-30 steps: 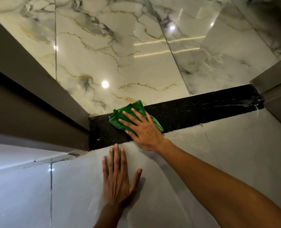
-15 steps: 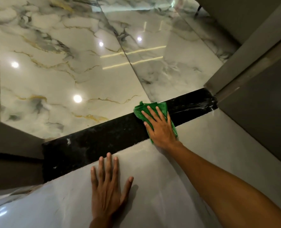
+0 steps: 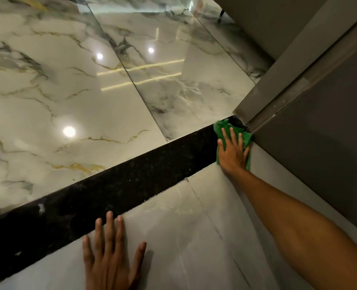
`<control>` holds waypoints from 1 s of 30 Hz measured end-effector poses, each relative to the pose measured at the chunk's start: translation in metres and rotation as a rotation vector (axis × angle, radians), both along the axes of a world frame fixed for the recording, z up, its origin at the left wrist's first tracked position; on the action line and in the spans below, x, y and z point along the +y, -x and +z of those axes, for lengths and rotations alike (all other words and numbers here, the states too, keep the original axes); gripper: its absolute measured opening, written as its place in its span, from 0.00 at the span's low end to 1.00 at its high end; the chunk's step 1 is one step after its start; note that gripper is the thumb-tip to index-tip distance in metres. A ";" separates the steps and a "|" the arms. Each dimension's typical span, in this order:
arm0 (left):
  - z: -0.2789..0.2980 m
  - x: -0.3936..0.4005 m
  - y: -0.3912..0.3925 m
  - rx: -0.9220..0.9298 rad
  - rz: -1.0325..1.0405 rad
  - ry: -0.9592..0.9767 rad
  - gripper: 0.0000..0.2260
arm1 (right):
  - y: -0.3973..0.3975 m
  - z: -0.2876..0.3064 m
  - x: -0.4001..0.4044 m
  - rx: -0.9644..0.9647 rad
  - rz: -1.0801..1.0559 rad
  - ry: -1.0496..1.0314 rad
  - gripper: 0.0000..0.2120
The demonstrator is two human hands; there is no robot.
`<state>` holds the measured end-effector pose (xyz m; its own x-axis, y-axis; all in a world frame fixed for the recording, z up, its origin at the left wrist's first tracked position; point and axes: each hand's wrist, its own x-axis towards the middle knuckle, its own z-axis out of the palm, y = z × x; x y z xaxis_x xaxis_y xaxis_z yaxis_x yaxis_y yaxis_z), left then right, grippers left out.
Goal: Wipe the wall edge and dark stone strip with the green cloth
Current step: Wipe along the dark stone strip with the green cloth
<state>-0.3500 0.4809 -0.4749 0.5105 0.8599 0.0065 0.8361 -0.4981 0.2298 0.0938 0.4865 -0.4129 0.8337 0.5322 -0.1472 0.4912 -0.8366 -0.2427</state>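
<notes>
A dark stone strip (image 3: 119, 191) runs diagonally from the lower left to the right, between glossy marble tiles and a pale grey tile. My right hand (image 3: 233, 152) lies flat on the green cloth (image 3: 223, 127) and presses it onto the strip's right end, tight against the grey wall edge (image 3: 257, 95). Most of the cloth is hidden under the palm. My left hand (image 3: 110, 256) rests flat with fingers spread on the pale tile (image 3: 184, 237), its fingertips touching the strip's near edge.
White marble tiles with gold and grey veins (image 3: 79, 101) reflect ceiling lights beyond the strip. A grey door panel (image 3: 320, 147) with a metal hinge strip (image 3: 288, 97) stands at the right. Pale specks mark the strip's left part.
My right hand has slid the green cloth along the strip from its left-middle to its right end at the wall corner. The left hand stays flat on the tile; the view has swung right.
</notes>
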 end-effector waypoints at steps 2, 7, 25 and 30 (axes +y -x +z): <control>-0.001 0.001 -0.001 0.007 -0.002 0.004 0.46 | -0.019 0.005 -0.001 0.015 -0.092 0.010 0.27; 0.000 0.001 -0.002 0.012 -0.003 0.013 0.47 | -0.023 0.004 0.014 -0.001 -0.210 -0.003 0.26; 0.018 -0.001 0.001 0.021 -0.073 0.078 0.44 | 0.078 -0.014 -0.003 -0.053 0.044 -0.028 0.27; 0.025 -0.002 0.005 0.034 -0.065 0.105 0.42 | 0.136 -0.016 0.007 -0.027 0.223 -0.070 0.27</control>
<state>-0.3554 0.4787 -0.4502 0.5640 0.8197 -0.1002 0.8108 -0.5266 0.2557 -0.0417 0.4930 -0.4286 0.6971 0.7121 -0.0832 0.6693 -0.6880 -0.2807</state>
